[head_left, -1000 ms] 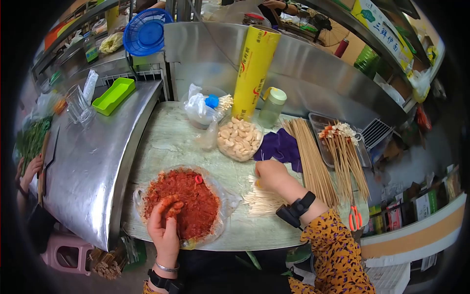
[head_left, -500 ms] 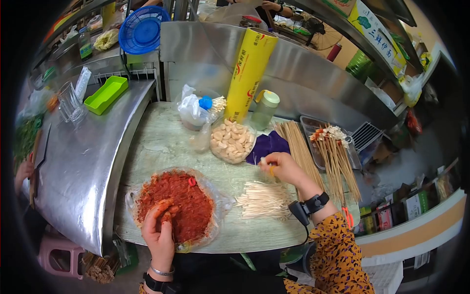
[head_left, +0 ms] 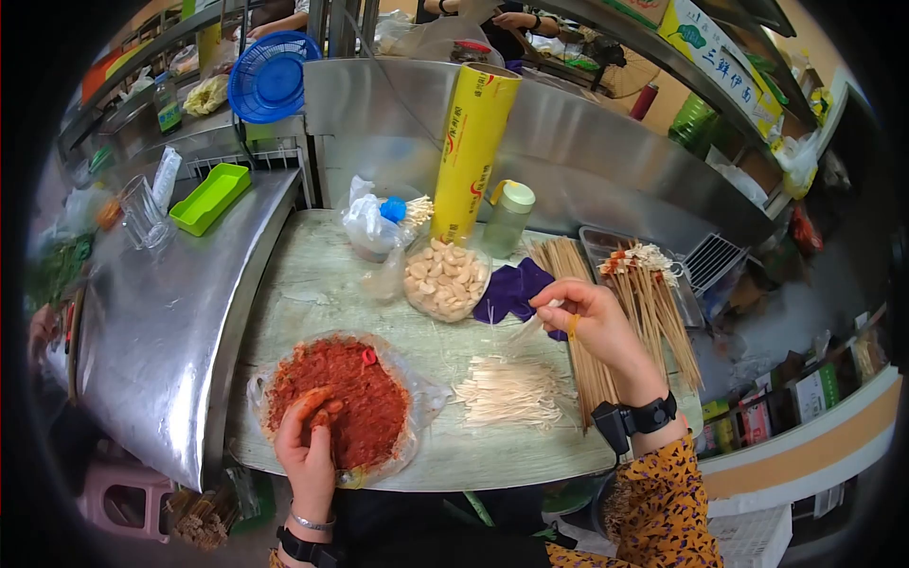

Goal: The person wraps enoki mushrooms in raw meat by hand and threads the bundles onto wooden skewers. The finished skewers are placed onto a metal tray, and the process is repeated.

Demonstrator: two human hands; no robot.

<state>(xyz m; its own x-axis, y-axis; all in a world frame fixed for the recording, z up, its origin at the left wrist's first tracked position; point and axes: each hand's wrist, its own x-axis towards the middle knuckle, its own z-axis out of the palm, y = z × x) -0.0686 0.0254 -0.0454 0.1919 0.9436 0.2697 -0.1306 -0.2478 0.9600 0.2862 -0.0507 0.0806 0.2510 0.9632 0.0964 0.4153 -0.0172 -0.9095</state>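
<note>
My left hand (head_left: 309, 452) is over the red chili paste (head_left: 369, 412) in a plastic-lined bowl. Its sauce-smeared fingers curl toward the thumb; whatever lies between them is hidden. My right hand (head_left: 606, 331) is raised above the bamboo skewers (head_left: 589, 374), thumb and forefinger pinched together. Pale thin strands (head_left: 536, 328), blurred and apparently enoki mushrooms, hang from that pinch. Below and left of it lies a pile of enoki mushrooms (head_left: 509, 390). A purple cloth (head_left: 511, 292) and a tub of peeled garlic cloves (head_left: 445, 279) are just beyond.
A yellow cling-film roll (head_left: 476, 151) stands upright beside a lidded bottle (head_left: 509, 222). Skewers with sauced tops (head_left: 653, 293) rest on a metal tray at right. A white plastic bag (head_left: 365, 222) stands at the back, and a green tray (head_left: 210, 197) on the left steel counter.
My right hand has moved right and slightly toward me, from beside the purple cloth to above the bamboo skewers, its fingers still pinched. My left hand stays over the chili paste.
</note>
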